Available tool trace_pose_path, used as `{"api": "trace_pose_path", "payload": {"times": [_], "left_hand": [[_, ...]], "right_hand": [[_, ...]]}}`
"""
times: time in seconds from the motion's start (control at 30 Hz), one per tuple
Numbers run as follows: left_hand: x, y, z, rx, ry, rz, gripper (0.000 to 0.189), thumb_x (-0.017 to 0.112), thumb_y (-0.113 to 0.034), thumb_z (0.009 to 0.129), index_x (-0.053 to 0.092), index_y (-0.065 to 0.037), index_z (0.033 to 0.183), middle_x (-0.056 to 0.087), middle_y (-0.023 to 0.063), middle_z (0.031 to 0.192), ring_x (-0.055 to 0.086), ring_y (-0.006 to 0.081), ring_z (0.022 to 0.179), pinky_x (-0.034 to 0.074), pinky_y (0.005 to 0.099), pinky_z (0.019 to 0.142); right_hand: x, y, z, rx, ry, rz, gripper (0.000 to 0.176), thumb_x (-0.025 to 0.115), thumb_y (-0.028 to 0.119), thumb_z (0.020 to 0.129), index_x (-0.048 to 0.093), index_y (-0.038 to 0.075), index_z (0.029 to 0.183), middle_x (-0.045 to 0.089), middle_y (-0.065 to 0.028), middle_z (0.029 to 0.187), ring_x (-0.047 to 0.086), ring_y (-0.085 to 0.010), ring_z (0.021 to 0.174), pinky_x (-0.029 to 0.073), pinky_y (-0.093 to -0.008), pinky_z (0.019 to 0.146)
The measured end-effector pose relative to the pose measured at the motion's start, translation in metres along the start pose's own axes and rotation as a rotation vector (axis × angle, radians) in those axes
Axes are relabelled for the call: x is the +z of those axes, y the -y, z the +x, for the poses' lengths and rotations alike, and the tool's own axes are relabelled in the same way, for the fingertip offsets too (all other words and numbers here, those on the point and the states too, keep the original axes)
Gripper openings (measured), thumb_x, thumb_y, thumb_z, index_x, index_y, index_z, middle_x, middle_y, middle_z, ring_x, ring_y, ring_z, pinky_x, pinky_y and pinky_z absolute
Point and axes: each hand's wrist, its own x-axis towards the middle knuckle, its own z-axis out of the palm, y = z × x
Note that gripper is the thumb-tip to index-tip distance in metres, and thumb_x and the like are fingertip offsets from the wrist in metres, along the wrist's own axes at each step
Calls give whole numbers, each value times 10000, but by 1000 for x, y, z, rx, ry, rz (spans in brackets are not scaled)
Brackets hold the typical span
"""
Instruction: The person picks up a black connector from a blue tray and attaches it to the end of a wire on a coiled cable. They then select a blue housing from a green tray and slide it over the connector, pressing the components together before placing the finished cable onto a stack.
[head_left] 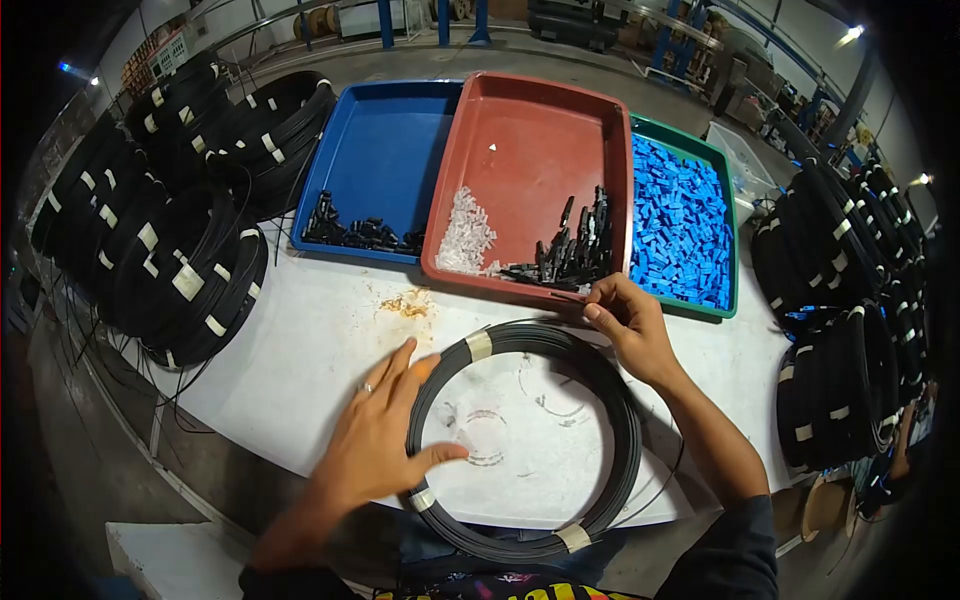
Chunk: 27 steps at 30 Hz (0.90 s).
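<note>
A coil of black cable (625,430), bound with pale tape bands, lies on the white table in front of me and overhangs its near edge. My left hand (375,435) rests at the coil's left side, fingers spread and thumb reaching over the ring's opening. Something orange shows at one of its fingertips, and a ring is on one finger. At the coil's far right, my right hand (635,325) pinches a thin black cable end (568,294) between thumb and forefinger, just before the red tray's front rim. What lies deeper in that grip is hidden.
A red tray (540,130) holds small clear pieces and black parts. A blue tray (385,130) with black parts stands left of it, a green tray (735,235) of blue pieces right. Stacked cable coils (185,260) flank the table left, with more coils (835,390) right.
</note>
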Motion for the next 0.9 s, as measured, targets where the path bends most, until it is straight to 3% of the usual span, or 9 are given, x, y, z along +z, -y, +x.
{"api": "trace_pose_path", "payload": {"times": [0.1,0.17,0.27,0.37,0.43,0.63,0.67,0.8,0.9], "left_hand": [[18,3,-16,-34,63,-118,709,785,-202,809,501,-27,1434,352,301,1587,421,485,1412,344,504,1182],[18,10,-16,-73,57,-254,668,675,-134,814,496,-42,1450,350,274,1602,408,465,1435,278,571,1210],[9,10,-9,10,138,-50,658,594,-80,774,527,-75,1428,348,245,1618,382,428,1474,129,679,1230],[11,23,4,99,199,-85,658,598,-80,766,536,-87,1421,355,245,1616,396,421,1467,134,670,1235],[13,28,14,120,207,-117,671,607,-80,757,537,-105,1423,370,234,1610,408,410,1462,136,672,1239],[14,39,32,191,328,-231,679,661,-121,793,517,-119,1457,345,208,1626,397,416,1465,182,628,1254],[15,42,32,220,310,-194,626,707,-277,897,508,-130,1472,331,201,1635,384,414,1475,207,605,1250],[-6,58,45,370,235,-1,679,629,-584,934,561,-123,1427,413,188,1591,395,389,1476,260,582,1223],[-46,91,71,388,88,97,434,746,-347,909,682,-83,1249,632,156,1382,569,356,1322,392,511,1146]], "right_hand": [[21,5,5,-65,40,71,107,676,97,986,647,30,1064,584,-8,808,479,-78,690,408,-262,623],[32,-2,13,-56,134,19,159,675,104,993,639,35,1131,583,-20,844,488,-75,741,417,-258,659],[44,4,29,0,235,130,123,657,115,1014,625,27,1094,588,6,868,501,-88,769,425,-260,701],[56,10,43,45,293,310,84,634,110,1032,613,30,1016,601,28,889,529,-89,783,438,-250,739],[59,23,44,301,395,487,81,635,106,1029,609,39,991,617,13,903,555,-82,817,460,-252,771],[62,22,32,153,314,403,96,650,90,1015,615,19,961,604,22,811,538,-51,759,441,-236,688],[60,22,29,162,304,382,101,655,90,1011,623,12,956,615,18,806,540,-52,748,441,-236,680],[62,25,24,98,284,244,104,694,89,974,662,0,932,661,-12,795,547,-51,694,425,-240,622],[59,27,24,51,276,80,111,749,92,916,699,-2,883,642,-17,754,522,-57,623,392,-247,557]]}}
